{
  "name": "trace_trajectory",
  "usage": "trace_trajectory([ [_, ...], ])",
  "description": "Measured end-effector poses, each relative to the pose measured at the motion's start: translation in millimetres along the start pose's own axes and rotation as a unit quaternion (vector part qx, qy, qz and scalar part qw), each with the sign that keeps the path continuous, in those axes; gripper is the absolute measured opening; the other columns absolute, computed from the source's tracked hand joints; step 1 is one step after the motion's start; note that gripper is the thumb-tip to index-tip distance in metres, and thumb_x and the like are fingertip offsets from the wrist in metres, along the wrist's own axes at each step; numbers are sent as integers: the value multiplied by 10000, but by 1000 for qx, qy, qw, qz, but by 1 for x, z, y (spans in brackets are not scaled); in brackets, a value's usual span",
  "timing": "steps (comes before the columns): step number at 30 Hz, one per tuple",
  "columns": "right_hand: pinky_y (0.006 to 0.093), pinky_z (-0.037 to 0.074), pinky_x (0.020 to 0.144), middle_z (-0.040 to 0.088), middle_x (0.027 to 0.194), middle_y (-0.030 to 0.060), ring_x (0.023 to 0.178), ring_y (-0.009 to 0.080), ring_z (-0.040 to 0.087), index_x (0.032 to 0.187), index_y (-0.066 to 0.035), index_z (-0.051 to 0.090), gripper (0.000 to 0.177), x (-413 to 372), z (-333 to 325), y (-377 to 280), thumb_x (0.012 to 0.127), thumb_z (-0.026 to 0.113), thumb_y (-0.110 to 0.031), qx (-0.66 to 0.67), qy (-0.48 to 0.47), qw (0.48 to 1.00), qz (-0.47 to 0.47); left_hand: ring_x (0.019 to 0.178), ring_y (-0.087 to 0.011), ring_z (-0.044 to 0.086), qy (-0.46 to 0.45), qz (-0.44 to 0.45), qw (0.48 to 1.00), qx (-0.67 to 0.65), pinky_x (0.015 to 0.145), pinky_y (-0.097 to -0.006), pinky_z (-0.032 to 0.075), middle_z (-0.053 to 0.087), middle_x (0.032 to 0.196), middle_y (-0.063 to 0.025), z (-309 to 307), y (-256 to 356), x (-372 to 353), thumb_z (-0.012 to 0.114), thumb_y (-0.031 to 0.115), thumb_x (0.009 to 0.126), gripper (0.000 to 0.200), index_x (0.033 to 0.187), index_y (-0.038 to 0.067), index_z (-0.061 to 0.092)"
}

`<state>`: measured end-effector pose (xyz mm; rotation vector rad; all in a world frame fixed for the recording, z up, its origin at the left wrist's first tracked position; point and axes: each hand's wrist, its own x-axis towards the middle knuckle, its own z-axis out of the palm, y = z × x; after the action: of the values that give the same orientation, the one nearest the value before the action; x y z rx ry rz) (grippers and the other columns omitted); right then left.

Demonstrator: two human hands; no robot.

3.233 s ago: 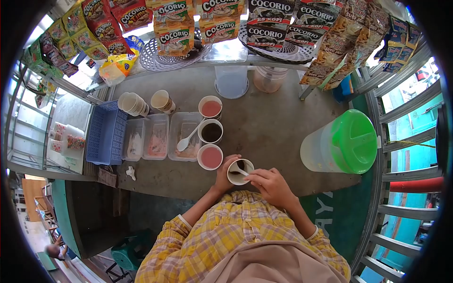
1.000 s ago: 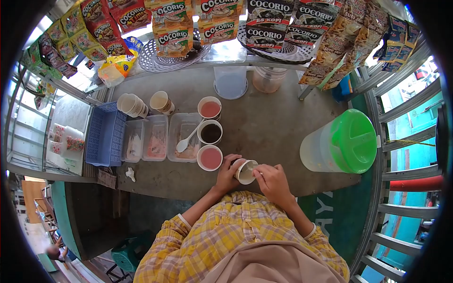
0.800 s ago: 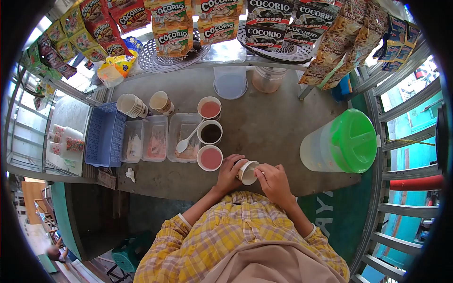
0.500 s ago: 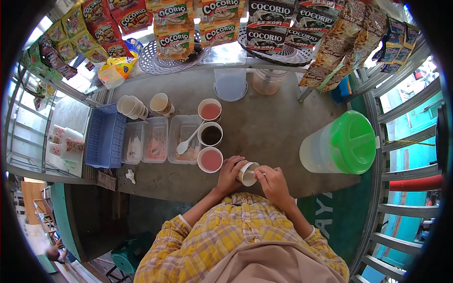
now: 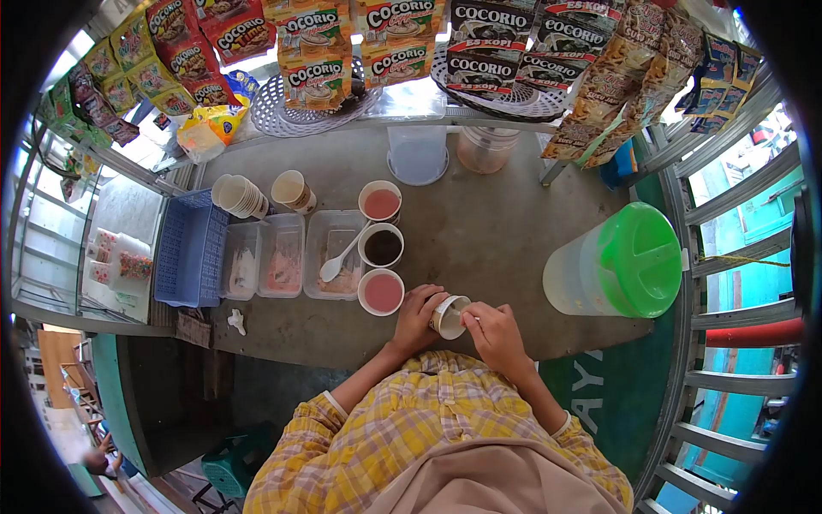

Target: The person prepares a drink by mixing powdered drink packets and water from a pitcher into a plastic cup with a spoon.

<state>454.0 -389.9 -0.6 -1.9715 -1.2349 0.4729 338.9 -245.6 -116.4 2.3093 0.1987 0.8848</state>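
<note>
My left hand [image 5: 417, 319] is wrapped round the side of a paper cup [image 5: 450, 316] near the table's front edge. Above the cup's rim, my right hand [image 5: 497, 332] pinches the end of a thin light-coloured utensil that reaches into the cup. Pale liquid seems to be inside. Just to the left, a cup of pink drink [image 5: 381, 292], a cup of dark drink [image 5: 382, 248] and another pink one [image 5: 380, 203] stand in a column. Beside them lies a white spoon [image 5: 333, 267] in a clear plastic tub [image 5: 314, 224] with brownish powder.
Two more tubs, with pink powder [image 5: 283, 267] and white powder [image 5: 245, 270], stand by a blue basket [image 5: 187, 257]. Behind are stacked paper cups [image 5: 242, 197]. A green-lidded container [image 5: 612, 261] stands right. Sachets [image 5: 489, 43] hang along the back.
</note>
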Motion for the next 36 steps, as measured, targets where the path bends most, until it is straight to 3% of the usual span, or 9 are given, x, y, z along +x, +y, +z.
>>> trace_trajectory([
  [15,367,335,735,640,854,47,764,236,576,893,-81,606,176,2,-2,-5,950,477,-186,-42,25,999,-1,1094,-339,552,0,-2,1000,-1,893,-454,439,555,1192,-108,0,1,1,834,130,560,749,1227,112,496],
  [18,373,333,739,639,845,45,763,231,577,892,-88,607,174,1,-1,0,951,473,-181,8,-1,1000,-1,1092,-341,552,0,0,1000,-2,891,-454,439,553,1191,-113,-1,1,2,834,128,559,748,1226,111,495],
  [21,377,334,745,642,848,50,767,233,579,904,-86,612,178,1,-3,-5,952,469,-181,-53,11,999,2,1090,-342,552,1,0,1000,-4,891,-454,440,551,1191,-115,-1,1,2,833,126,560,747,1225,110,495],
  [24,378,331,745,633,828,49,764,231,578,895,-91,609,179,-1,0,0,953,465,-180,13,4,1000,6,1093,-343,550,0,-1,1000,-8,889,-453,440,551,1190,-115,0,0,1,834,125,562,745,1225,109,495],
  [27,376,331,743,632,830,49,763,231,577,886,-90,603,180,0,0,-3,953,465,-183,-66,27,997,-11,1095,-343,548,3,0,1000,-9,889,-451,442,551,1189,-114,1,1,1,834,123,561,744,1224,107,496],
  [30,376,329,740,627,827,48,758,233,574,881,-93,599,175,-1,0,-1,952,466,-182,-6,16,1000,-3,1095,-344,549,3,-1,1000,-6,894,-450,444,552,1190,-114,0,0,1,835,122,559,741,1220,104,501],
  [36,377,324,743,627,828,44,763,229,572,884,-95,597,168,-1,0,-2,949,467,-179,-28,23,999,-4,1092,-345,549,2,-5,1000,-7,910,-451,443,552,1194,-114,0,1,1,836,118,552,743,1218,100,507],
])
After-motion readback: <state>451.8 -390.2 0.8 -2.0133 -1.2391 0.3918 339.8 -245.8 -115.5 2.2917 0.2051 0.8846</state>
